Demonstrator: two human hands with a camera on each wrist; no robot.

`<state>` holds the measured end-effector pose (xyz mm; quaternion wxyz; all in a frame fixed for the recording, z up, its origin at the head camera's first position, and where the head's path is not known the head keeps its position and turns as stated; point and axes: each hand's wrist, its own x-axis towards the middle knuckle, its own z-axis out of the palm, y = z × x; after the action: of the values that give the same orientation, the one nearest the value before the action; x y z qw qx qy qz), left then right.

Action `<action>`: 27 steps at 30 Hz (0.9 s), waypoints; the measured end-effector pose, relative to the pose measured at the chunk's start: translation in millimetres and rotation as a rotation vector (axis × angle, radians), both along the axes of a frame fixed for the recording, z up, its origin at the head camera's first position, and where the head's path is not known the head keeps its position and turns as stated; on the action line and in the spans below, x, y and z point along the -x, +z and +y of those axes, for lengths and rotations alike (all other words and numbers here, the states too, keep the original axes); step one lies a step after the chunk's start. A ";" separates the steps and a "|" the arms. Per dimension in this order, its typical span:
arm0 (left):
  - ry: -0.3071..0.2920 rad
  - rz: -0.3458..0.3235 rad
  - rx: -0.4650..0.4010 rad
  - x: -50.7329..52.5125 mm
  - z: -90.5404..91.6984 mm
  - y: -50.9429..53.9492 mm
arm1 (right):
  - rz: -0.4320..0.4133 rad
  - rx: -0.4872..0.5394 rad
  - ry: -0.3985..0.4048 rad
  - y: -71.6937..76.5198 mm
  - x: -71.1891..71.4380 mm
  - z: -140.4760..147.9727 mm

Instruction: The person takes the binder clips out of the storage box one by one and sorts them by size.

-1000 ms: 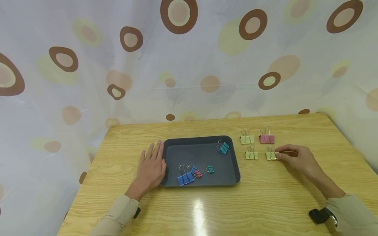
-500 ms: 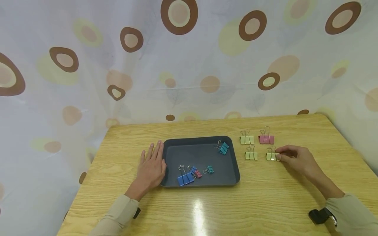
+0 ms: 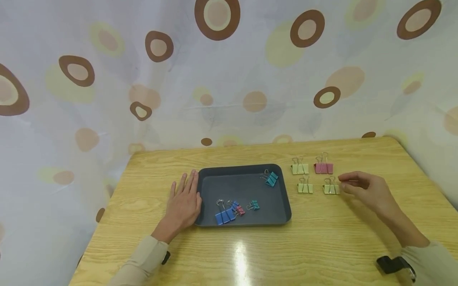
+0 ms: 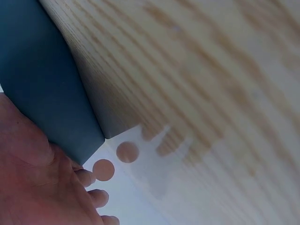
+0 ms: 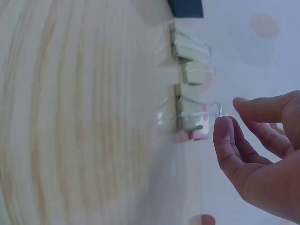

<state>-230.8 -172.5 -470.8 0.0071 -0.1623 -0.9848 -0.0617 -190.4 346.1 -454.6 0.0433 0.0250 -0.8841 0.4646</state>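
Observation:
My left hand (image 3: 181, 205) lies with straight fingers against the left rim of the dark tray (image 3: 243, 225); the left wrist view shows the palm (image 4: 42, 187) beside the tray wall (image 4: 42, 75). Just right of a yellow-green binder clip (image 3: 330, 189), my right hand (image 3: 368, 194) has its thumb and fingertips apart, holding nothing. In the right wrist view that hand (image 5: 267, 154) is near the wire handles of the clip (image 5: 190, 110). Another yellow-green clip (image 3: 305, 188) stands to the left, with a third (image 3: 299, 169) and a pink clip (image 3: 323, 168) behind.
Inside the tray are a large blue clip (image 3: 225, 216), a small blue one (image 3: 234, 205), a small pink one (image 3: 240, 210) and two teal clips (image 3: 272, 179), (image 3: 255, 205). A patterned curtain (image 3: 229, 79) hangs behind the wooden table (image 3: 304, 254).
My right hand has let go of the front right yellow-green clip and moved slightly to the right. The left hand has stayed against the tray.

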 end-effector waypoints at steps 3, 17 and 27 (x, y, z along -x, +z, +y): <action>-0.001 0.002 0.000 0.5 -0.1 0.0 | -0.014 0.022 0.031 6.1 -2.1 -11.7; 0.001 -0.006 0.007 -0.1 -1.0 -1.3 | 0.035 0.117 0.153 18.4 -3.2 -70.9; -0.002 0.006 -0.010 -0.5 0.1 0.7 | 0.008 0.219 0.275 20.2 -5.6 -124.0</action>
<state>-230.4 -172.4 -470.0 0.0105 -0.1636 -0.9842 -0.0661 -184.7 222.1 -434.4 -0.0148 0.1425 -0.8163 0.5596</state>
